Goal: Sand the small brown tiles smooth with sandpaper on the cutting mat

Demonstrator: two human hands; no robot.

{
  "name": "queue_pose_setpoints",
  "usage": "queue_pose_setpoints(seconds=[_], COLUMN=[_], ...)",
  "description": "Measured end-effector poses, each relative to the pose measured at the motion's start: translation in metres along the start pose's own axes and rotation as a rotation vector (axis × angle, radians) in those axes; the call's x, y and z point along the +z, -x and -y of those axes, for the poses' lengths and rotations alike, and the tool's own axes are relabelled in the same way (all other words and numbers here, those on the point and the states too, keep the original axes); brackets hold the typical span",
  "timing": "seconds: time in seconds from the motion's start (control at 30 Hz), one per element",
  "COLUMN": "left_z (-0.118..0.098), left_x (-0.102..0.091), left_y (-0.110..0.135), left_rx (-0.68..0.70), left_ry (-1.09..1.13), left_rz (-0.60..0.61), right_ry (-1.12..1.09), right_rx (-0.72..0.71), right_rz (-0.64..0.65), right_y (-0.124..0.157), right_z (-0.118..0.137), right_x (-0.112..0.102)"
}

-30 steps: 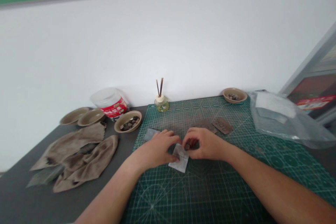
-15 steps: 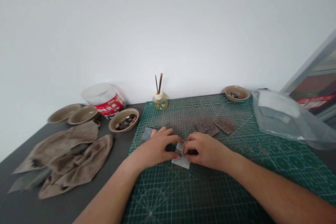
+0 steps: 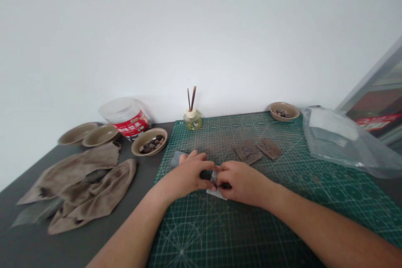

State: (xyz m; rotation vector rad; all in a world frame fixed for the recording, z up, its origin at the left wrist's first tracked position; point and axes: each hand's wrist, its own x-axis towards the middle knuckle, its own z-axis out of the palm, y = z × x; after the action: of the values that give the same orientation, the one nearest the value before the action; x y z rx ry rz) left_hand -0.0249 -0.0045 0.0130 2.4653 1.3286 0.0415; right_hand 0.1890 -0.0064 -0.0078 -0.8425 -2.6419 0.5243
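Observation:
A small whitish-grey piece of paper [image 3: 216, 194] lies on the green cutting mat [image 3: 201, 234], between my two hands. My left hand [image 3: 188, 176] grips its left side, forefinger at the far edge and thumb nearer me. The closed fingers of my right hand [image 3: 241, 182] press on the right side and hide much of the paper. Whether something small sits in the fold I cannot make out. A grey translucent piece [image 3: 178, 158] is partly under my left fingers. Beyond my right hand are two brown sandpaper-like pieces, one marked 320 [image 3: 248, 151], the other 240 [image 3: 269, 148].
Left are a brown cloth [image 3: 100, 201], a bowl of small stones [image 3: 135, 147], two more bowls, and a clear jar with a red label [image 3: 132, 125]. A reed diffuser [image 3: 192, 120], another stone bowl [image 3: 292, 114] and a plastic bag [image 3: 333, 155] stand farther back.
My right hand has shifted slightly left, closer to my left fingertips, and covers more of the paper. My left hand has hardly moved.

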Motion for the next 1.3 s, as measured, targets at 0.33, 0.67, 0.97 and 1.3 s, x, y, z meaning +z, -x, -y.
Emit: queue_pose_setpoints(seconds=[0.33, 0.67, 0.97, 1.3], left_z=[0.002, 0.001, 0.001, 0.0], left_x=[0.001, 0.001, 0.001, 0.001], left_y=[-0.003, -0.003, -0.004, -0.003], left_rx=[-0.014, -0.024, -0.024, -0.036], left_ry=[0.006, 0.012, 0.02, 0.012], left_rz=[-0.003, -0.003, 0.006, 0.011], right_ry=[0.013, -0.05, -0.045, -0.14], right_rx=[-0.011, -0.037, -0.036, -0.035], right_rz=[0.019, 0.063, 0.068, 0.061], right_y=[-0.002, 0.002, 0.001, 0.001], right_z=[-0.002, -0.007, -0.01, -0.013], right_x=[-0.002, -0.006, -0.006, -0.007])
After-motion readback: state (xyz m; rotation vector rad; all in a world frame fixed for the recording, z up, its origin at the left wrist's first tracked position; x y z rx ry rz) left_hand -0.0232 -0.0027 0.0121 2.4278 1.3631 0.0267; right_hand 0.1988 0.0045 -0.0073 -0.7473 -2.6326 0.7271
